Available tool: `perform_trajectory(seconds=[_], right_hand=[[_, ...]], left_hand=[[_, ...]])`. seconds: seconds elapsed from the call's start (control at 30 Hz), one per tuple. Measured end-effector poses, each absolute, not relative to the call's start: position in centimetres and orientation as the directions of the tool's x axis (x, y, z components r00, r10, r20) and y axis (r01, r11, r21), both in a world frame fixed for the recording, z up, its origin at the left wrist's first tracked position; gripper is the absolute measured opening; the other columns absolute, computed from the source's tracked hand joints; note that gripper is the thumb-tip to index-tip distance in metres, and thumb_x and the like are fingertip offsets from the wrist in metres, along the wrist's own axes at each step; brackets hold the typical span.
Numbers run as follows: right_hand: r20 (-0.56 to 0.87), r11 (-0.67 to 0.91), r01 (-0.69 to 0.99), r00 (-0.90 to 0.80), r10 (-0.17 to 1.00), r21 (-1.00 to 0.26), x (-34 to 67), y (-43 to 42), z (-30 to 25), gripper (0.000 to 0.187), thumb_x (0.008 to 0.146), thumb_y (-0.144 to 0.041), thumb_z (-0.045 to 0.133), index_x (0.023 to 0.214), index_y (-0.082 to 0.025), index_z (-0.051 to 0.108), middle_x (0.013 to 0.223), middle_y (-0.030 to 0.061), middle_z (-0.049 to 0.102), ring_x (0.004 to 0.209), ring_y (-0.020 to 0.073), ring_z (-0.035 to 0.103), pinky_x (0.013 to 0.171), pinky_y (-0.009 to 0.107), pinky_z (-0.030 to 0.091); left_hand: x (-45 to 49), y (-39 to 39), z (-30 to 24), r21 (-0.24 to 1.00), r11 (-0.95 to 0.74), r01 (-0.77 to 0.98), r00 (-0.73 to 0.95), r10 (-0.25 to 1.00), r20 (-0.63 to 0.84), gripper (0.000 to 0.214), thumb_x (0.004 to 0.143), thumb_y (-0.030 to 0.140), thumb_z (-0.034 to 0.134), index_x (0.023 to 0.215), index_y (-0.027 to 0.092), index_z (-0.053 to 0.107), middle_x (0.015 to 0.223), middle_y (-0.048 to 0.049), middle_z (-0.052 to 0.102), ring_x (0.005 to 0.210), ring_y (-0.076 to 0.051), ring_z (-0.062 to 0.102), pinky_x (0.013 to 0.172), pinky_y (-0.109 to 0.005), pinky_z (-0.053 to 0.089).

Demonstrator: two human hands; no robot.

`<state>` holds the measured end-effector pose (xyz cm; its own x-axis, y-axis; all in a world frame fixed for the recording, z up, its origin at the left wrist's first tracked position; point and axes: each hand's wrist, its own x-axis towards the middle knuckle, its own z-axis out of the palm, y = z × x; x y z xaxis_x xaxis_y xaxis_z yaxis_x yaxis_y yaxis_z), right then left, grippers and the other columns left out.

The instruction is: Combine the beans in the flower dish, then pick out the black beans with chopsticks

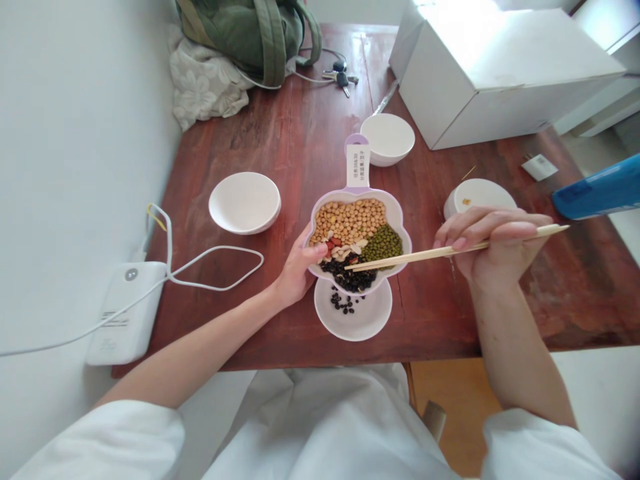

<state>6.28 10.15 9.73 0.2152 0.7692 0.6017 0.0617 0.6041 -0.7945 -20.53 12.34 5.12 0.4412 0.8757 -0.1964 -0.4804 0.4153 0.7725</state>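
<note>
My left hand (299,267) grips the left side of a flower-shaped tray (406,230) with a lilac rim and a labelled handle, thumb over its edge. In the tray lie yellow soybeans (350,219), green mung beans (384,245), black beans (356,277), and a few pale seeds and red nuts (334,244). My right hand (500,247) is closed around a pair of wooden chopsticks (425,256); their tips are over the black beans, and I cannot tell whether they pinch one. Partly under the tray, a white bowl (353,330) holds several black beans.
White bowls stand at left (245,203), behind the tray (388,139), and behind my right hand (479,193), the last with a small yellowish piece inside. Farther out are a white box (500,80), a blue bottle (600,189), keys (342,79), a green bag (245,40) and a cabled power bank (127,312).
</note>
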Motion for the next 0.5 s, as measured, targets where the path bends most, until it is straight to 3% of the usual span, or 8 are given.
perform_trajectory(seconds=[0.17, 0.5], right_hand=[[0.599, 0.593, 0.085, 0.119, 0.792, -0.801, 6.60, 9.85, 9.76, 0.065, 0.097, -0.067, 0.072, 0.053, -0.019, 0.073, 0.048, 0.0066, 0.064, 0.043, 0.0206, 0.066, 0.038, 0.031, 0.048], [0.603, 0.600, 0.063, 0.093, 0.792, -0.798, 6.74, 9.97, 9.71, 0.066, 0.100, -0.065, 0.069, 0.052, -0.019, 0.072, 0.048, 0.0064, 0.064, 0.042, 0.0199, 0.065, 0.037, 0.030, 0.044]], left_hand=[[-20.51, 12.38, 5.01, 0.785, 0.395, -0.476, 0.445, 0.879, -0.173, 0.073, 0.079, 0.045, 0.084, 0.146, 0.020, 0.069, 0.130, -0.0106, 0.083, 0.137, -0.041, 0.071, 0.120, -0.056, 0.057], [-20.34, 12.38, 4.95, 0.779, 0.379, -0.499, 0.430, 0.889, -0.156, 0.068, 0.078, 0.045, 0.085, 0.141, 0.021, 0.071, 0.140, -0.0117, 0.079, 0.144, -0.043, 0.066, 0.123, -0.054, 0.054]])
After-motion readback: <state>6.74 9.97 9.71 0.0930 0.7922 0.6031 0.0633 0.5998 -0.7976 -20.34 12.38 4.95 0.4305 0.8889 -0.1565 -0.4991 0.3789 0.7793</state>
